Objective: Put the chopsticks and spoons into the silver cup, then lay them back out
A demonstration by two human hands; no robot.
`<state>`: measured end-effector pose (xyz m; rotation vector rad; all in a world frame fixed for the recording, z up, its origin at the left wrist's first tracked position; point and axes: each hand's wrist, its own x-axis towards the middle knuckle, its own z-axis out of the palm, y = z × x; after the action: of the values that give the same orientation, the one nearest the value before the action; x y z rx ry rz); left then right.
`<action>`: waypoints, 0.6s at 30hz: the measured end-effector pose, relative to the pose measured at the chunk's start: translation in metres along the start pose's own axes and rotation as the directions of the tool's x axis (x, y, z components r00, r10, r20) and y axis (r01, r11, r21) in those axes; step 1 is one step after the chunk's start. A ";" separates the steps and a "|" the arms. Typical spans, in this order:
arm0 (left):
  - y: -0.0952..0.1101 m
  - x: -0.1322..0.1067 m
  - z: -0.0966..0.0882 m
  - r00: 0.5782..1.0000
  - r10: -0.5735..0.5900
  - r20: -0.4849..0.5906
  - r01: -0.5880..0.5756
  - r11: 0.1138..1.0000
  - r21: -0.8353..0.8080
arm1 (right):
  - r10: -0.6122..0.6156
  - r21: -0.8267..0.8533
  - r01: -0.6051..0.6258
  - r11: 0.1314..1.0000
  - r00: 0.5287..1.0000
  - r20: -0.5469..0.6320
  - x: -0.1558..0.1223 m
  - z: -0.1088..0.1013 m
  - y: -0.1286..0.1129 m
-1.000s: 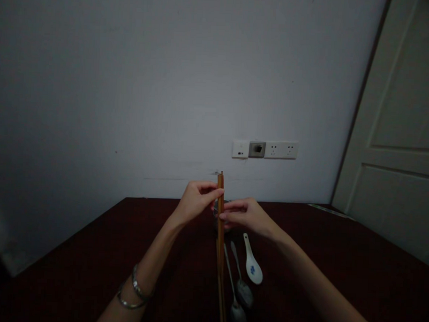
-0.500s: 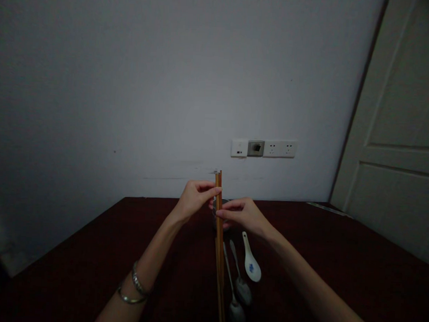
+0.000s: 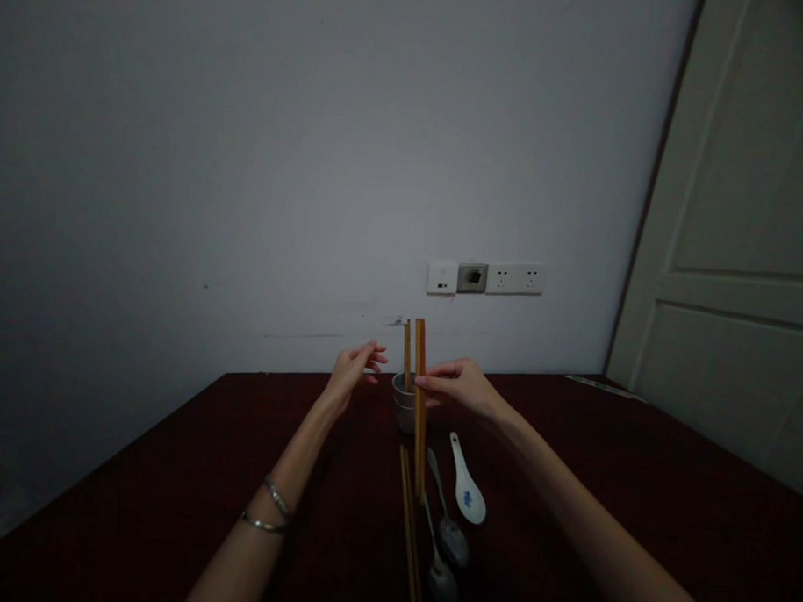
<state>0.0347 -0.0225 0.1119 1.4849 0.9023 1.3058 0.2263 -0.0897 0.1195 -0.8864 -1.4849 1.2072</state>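
Upright in my right hand [image 3: 461, 386] is a pair of wooden chopsticks [image 3: 419, 433], pinched between thumb and fingers in front of a grey cup [image 3: 405, 415]. Other chopsticks [image 3: 408, 349] stand inside that cup. Left of the cup hovers my left hand [image 3: 356, 368], with nothing in it and its fingers somewhat apart. Below the cup, more chopsticks [image 3: 410, 530] lie on the table. Beside them are two metal spoons, one nearer [image 3: 442, 583] and one farther [image 3: 454, 542], plus a white ceramic spoon [image 3: 468, 496] with a blue mark.
The dark red table [image 3: 290, 473] reaches back to a pale wall [image 3: 327, 175] with a row of sockets [image 3: 515, 279]. A thin flat strip [image 3: 606, 387] lies at the table's back right edge. A panelled door [image 3: 740, 225] stands on the right.
My left hand has let go of the chopsticks and moved left. Holding the pair, my right hand has risen slightly; the cup and the chopsticks standing in it now show.
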 end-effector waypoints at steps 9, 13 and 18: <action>-0.113 0.027 -0.042 0.918 -0.346 -0.192 0.354 0.935 0.008 | -0.124 -0.128 0.113 0.985 0.989 -0.082 0.057 -0.037 -0.025; -0.134 0.028 -0.053 0.897 -0.400 -0.190 0.406 0.914 -0.010 | -0.165 -0.144 0.149 0.978 0.980 -0.108 0.087 -0.043 -0.031; -0.146 0.027 -0.059 0.915 -0.380 -0.137 0.377 0.925 -0.053 | -0.143 -0.129 0.126 0.984 0.980 -0.140 0.114 -0.047 -0.032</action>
<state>-0.0119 0.0566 -0.0194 1.1318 1.1969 1.1384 0.2451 0.0212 0.1785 -0.9198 -1.4821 0.9407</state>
